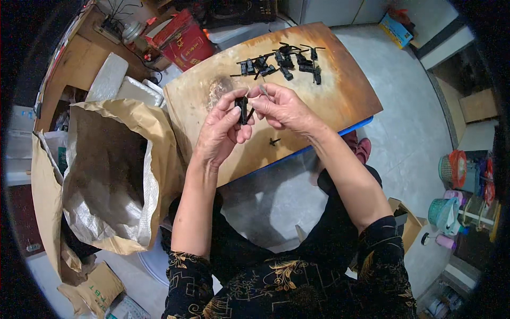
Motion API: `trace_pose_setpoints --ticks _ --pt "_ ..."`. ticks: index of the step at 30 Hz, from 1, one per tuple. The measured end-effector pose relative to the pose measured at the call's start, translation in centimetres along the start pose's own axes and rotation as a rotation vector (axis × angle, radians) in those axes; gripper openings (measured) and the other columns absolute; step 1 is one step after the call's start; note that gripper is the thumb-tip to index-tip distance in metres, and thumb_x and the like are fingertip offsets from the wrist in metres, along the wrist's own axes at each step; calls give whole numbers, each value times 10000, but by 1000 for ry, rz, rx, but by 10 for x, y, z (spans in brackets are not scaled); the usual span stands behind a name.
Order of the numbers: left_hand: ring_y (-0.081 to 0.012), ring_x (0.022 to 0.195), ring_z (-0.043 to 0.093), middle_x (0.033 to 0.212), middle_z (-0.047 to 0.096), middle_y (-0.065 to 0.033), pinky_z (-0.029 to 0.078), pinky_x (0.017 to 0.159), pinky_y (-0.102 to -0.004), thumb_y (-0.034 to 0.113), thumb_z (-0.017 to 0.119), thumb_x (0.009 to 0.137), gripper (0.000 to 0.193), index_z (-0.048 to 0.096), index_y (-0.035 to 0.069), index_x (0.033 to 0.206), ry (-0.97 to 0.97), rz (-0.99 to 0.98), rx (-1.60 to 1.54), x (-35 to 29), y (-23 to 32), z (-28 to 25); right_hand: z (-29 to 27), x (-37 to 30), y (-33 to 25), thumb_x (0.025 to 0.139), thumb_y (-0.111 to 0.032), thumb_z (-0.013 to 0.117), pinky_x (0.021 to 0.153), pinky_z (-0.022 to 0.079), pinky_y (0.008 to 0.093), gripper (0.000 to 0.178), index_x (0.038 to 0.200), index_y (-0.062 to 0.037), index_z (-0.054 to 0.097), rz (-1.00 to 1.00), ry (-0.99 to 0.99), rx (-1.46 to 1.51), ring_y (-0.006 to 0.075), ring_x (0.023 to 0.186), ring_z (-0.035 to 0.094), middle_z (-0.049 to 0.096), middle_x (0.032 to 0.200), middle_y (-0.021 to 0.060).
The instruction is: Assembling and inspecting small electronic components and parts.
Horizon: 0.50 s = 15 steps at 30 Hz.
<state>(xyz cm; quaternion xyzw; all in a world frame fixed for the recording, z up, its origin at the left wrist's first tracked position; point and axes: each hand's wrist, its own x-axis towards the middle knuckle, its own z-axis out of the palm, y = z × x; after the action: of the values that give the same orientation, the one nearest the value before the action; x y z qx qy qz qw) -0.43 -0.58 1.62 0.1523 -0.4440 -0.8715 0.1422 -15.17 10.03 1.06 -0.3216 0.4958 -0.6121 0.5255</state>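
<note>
The left hand [220, 127] held a small black plastic part [243, 109] upright above the wooden table [340, 101], its thumb and fingers [229, 101] pinched on the part's sides. The right hand [281, 108] met it from the other side, its fingers pressed together on a thin grey metal piece [264, 91] whose tip stuck up just above the part; whether the metal piece touched the black part could not be told. Both hands were close together over the middle of the table. A pile of similar black parts [284, 61] lay at the far side of the table, well apart from the hands, some with thin pins sticking out. One small black piece [274, 141] lay alone near the table's near edge, below the right hand. To the left of the table stood a large open paper sack [106, 175] with a silvery lining, and a red box [183, 40] sat beyond the table's far left corner.
</note>
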Motion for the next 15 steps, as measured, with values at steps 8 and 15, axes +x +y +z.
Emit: trace_pose_setpoints --ticks 8,15 --pt "-113 541 526 778 563 -95 395 442 -177 174 538 880 379 438 39 1219 -188 -45 -51 0 -6 4 -5 -5 2 881 -240 554 363 237 160 188 977 -78 556 59 -160 71 1 435 351 564 652 -33" --pt "-133 576 566 801 575 -95 425 471 -179 180 536 883 380 434 56 1227 -219 -51 -45 -1 -11 7 -6 -13 -6 884 -251 547 419 294 163 208 970 -62 569 45 -168 -28 10 501 407 565 676 -37"
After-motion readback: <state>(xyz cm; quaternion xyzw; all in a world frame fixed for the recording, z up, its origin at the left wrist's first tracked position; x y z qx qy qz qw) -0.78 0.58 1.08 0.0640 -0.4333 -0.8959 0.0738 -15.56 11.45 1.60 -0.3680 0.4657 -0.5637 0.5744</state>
